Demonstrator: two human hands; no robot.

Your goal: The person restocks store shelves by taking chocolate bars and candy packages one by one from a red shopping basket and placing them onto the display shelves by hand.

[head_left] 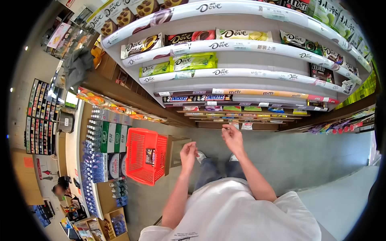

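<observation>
My left hand [188,156] hovers in front of my body, just right of a red shopping basket [136,174]. Its fingers are loosely bent and apart, and I see nothing in them. In the basket lies a small dark packaged snack [150,156]. My right hand [233,139] is held out over the floor before the lowest shelves, fingers loosely bent and apart, with no item visible in it. Ahead, the shelf unit bears Snickers bars [213,97], green Dove packs [194,62] and a dark M&M's pack [321,73].
The basket rests by a wooden stool-like stand [177,152]. At the left are stacked drink cartons [110,138] and rows of bottles [90,160] along a counter. A person [61,188] is behind it. Bagged snacks [345,124] hang at the right.
</observation>
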